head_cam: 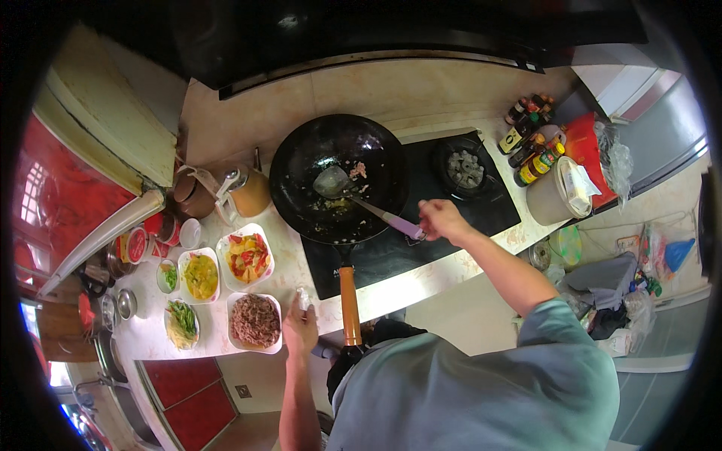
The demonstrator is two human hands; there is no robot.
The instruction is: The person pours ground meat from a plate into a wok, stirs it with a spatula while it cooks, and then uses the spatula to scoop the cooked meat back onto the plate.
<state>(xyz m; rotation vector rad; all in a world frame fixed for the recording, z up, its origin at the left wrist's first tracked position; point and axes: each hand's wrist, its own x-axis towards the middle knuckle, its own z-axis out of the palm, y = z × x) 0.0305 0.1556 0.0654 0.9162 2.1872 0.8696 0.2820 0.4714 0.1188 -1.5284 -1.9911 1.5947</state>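
Note:
A black wok (293,186) sits on the left burner, its wooden handle (350,304) pointing toward me. Small bits of minced meat (358,169) and a little yellowish food lie inside. A metal spatula (333,183) rests with its blade in the wok, and its lilac handle reaches over the rim. My right hand (445,220) is at that handle's end; whether the fingers grip it is unclear. At the counter's front edge, my left hand (302,330) holds a crumpled white tissue or cloth (304,299), beside a white bowl of minced meat (254,321).
Left of the wok stand bowls of cut red and yellow vegetables (248,256), yellow-green vegetables (200,276) and shredded vegetables (181,324). A black gas hob (389,259) has a bare right burner (465,169). Sauce bottles (536,163) and a lidded bucket (544,194) stand right; a range hood (366,62) hangs above.

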